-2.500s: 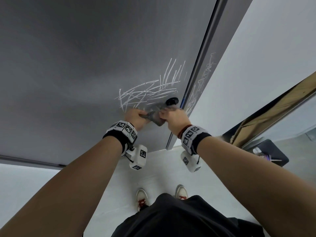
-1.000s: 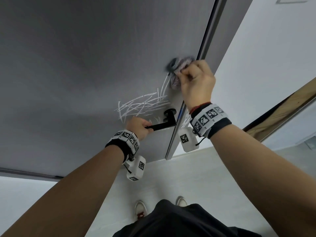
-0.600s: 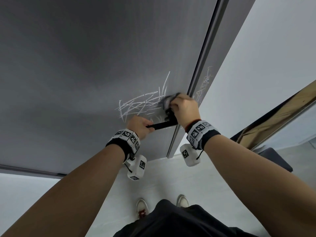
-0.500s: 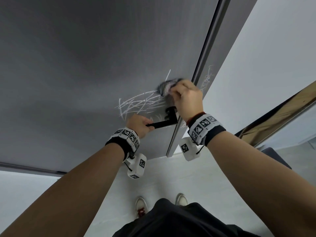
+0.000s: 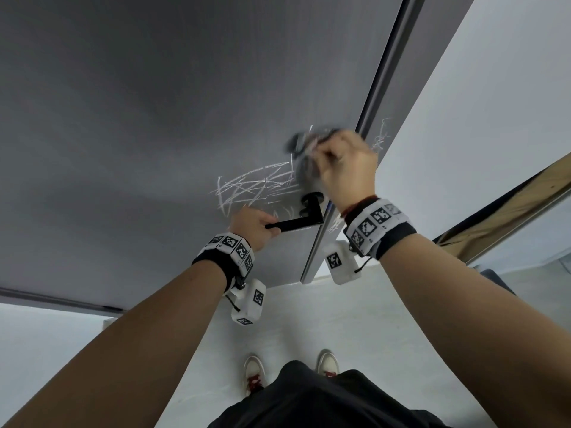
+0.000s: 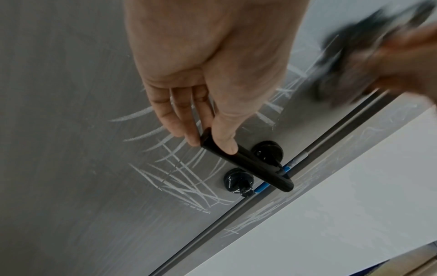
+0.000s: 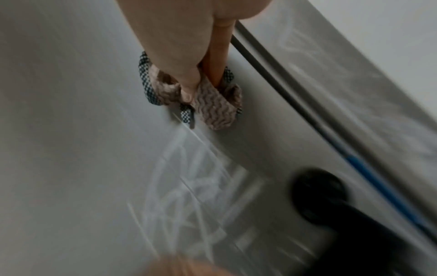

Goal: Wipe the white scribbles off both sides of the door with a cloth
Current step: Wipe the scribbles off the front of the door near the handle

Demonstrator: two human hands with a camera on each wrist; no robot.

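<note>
A grey door (image 5: 154, 118) carries white scribbles (image 5: 253, 185) left of its black lever handle (image 5: 296, 223). My left hand (image 5: 251, 225) grips the free end of the handle (image 6: 246, 164), thumb on top. My right hand (image 5: 346, 168) holds a bunched grey cloth (image 5: 304, 149) against the door above the handle, near the door's edge; it is blurred with motion. In the right wrist view the cloth (image 7: 208, 104) is pinched between thumb and fingers, pressed on the panel just above the scribbles (image 7: 198, 190). More scribbles (image 5: 381, 137) show on the surface beyond the door's edge.
A white wall (image 5: 479, 118) stands right of the door. A wood-and-metal strip (image 5: 509, 208) slants across at right. The floor (image 5: 309, 319) is pale; my shoes (image 5: 255, 373) stand below. Blue tape (image 6: 262, 186) sits at the latch on the door edge.
My right hand has rubbed the cloth up and down beside the door's edge, and now sits higher than half a second ago. The tall strokes near the edge have thinned. The left hand stays on the handle.
</note>
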